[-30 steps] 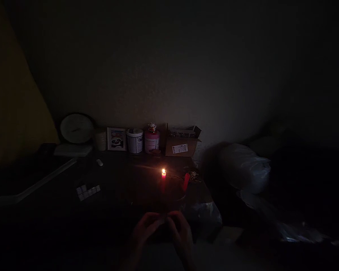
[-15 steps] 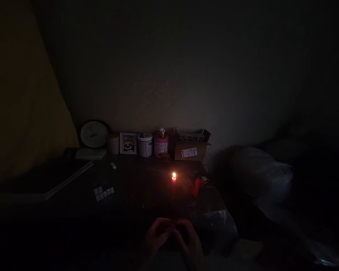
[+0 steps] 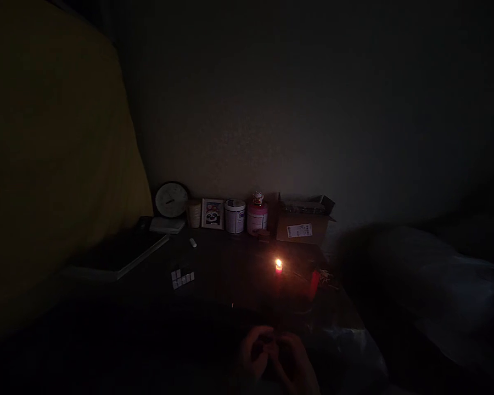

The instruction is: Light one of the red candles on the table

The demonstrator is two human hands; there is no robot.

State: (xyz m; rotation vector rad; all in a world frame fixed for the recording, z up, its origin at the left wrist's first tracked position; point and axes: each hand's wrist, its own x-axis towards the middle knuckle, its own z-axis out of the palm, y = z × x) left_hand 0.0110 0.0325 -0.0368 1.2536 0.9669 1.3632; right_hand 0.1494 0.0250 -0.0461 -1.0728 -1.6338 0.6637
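Note:
A short red candle (image 3: 279, 269) burns on the dark table and gives most of the light. My left hand (image 3: 255, 351) and my right hand (image 3: 294, 359) meet in front of it, near the table's front edge, with fingers bent and fingertips together. Something small and dark seems to be between the fingers, too dim to make out. Right of the flame stands a red object (image 3: 314, 284), beside a small pile of thin sticks (image 3: 326, 277). Several small white blocks (image 3: 183, 278) lie in a group to the left.
Along the wall are a round clock (image 3: 172, 199), a cup (image 3: 194, 213), a panda picture (image 3: 213, 214), a white tin (image 3: 235, 216), a pink tin (image 3: 257, 219) and a cardboard box (image 3: 302, 227). A pale plastic bag (image 3: 432, 274) is at right.
The view has swung left, so the table and candle appear further right. My hands have stayed together, their fingertips now slightly more overlapped.

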